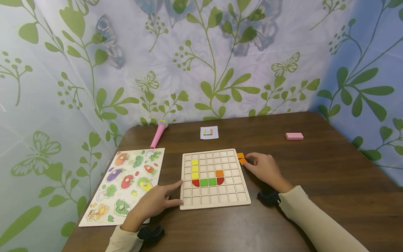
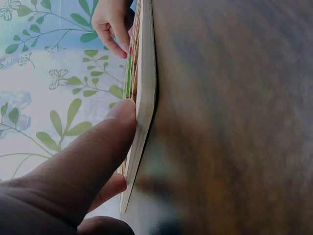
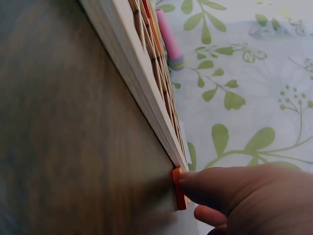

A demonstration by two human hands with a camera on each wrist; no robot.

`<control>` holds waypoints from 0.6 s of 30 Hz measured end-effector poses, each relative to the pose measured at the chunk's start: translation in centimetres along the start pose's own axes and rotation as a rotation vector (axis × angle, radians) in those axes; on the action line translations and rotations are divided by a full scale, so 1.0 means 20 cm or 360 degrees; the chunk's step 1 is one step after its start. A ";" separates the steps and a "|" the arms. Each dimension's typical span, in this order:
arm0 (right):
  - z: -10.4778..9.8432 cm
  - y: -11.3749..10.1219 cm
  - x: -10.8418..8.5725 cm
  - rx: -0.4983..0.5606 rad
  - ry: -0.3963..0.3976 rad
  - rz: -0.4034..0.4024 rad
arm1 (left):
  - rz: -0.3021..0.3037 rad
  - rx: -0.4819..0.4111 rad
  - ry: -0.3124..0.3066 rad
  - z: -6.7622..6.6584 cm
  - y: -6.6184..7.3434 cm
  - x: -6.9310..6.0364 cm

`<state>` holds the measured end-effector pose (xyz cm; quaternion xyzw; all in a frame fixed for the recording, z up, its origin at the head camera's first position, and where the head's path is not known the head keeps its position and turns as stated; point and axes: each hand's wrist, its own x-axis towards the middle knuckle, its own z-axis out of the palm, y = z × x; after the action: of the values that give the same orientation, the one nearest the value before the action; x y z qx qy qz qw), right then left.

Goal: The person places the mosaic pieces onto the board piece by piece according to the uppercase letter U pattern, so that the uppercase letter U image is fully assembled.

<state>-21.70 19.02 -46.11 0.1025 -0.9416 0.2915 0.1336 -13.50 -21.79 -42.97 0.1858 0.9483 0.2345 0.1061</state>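
Observation:
A square wooden grid board (image 1: 215,203) lies flat on the table. Set in its cells are several yellow tiles (image 1: 195,168), two green tiles (image 1: 204,182), red rounded corner tiles (image 1: 196,183) and one orange tile (image 1: 219,173). Against the board's left edge rest the thumb and index finger of my left hand (image 1: 155,202), spread apart. My right hand (image 1: 263,169) pinches a loose orange square tile (image 1: 242,161) just beyond the board's right edge. Another orange tile (image 1: 240,155) lies right behind it. In the right wrist view the thumb (image 3: 215,188) touches the orange tile (image 3: 179,190).
A vegetable knob puzzle (image 1: 135,203) lies at the left, partly under my left forearm. Behind it lies a pink toy microphone (image 1: 158,135). A small card (image 1: 209,132) with a coloured grid pattern sits behind the board. Farther right is a pink block (image 1: 294,136).

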 end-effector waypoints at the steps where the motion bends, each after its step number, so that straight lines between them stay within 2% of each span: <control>1: 0.00 0.00 0.00 -0.0008 -0.0015 0.0017 | 0.0000 0.0000 -0.0001 0.00 0.00 0.00; 5: -0.01 -0.01 -0.01 -0.0043 -0.0046 0.0058 | -0.0004 -0.0003 -0.0013 0.00 0.00 0.00; 18: 0.02 -0.03 -0.02 -0.0094 -0.0021 0.0102 | 0.0000 0.0010 0.0004 0.00 0.00 0.00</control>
<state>-21.31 18.40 -46.17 0.0704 -0.9535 0.2670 0.1209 -13.52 -21.77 -42.98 0.1857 0.9492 0.2318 0.1042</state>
